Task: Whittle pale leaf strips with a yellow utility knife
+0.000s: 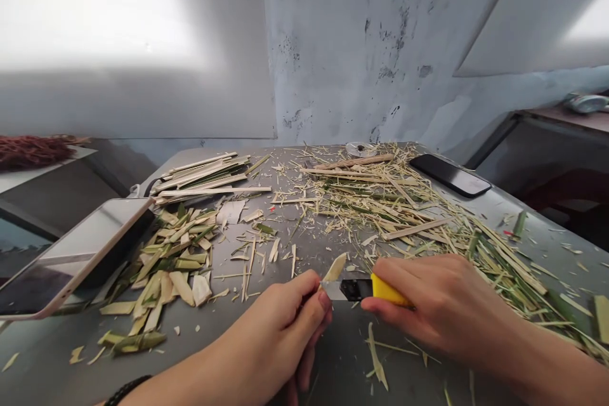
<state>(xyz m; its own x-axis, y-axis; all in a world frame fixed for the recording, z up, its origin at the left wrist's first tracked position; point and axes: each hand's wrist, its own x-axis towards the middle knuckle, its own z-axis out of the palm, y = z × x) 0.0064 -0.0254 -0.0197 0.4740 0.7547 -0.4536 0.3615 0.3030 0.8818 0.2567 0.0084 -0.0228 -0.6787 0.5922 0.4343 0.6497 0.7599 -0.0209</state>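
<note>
In the head view my right hand is closed round the yellow handle of a utility knife. Its blade points left and meets a small pale bamboo piece at the fingertips of my left hand. The thumb and forefinger of that hand are pinched on the piece, hiding most of it. Below the knife, a curled bamboo shaving lies on the grey table.
Cut bamboo pieces are heaped at left, with longer strips stacked behind. Thin splints and shavings spread across the right. A propped phone stands at left, a dark phone lies back right, and a spool sits near the wall.
</note>
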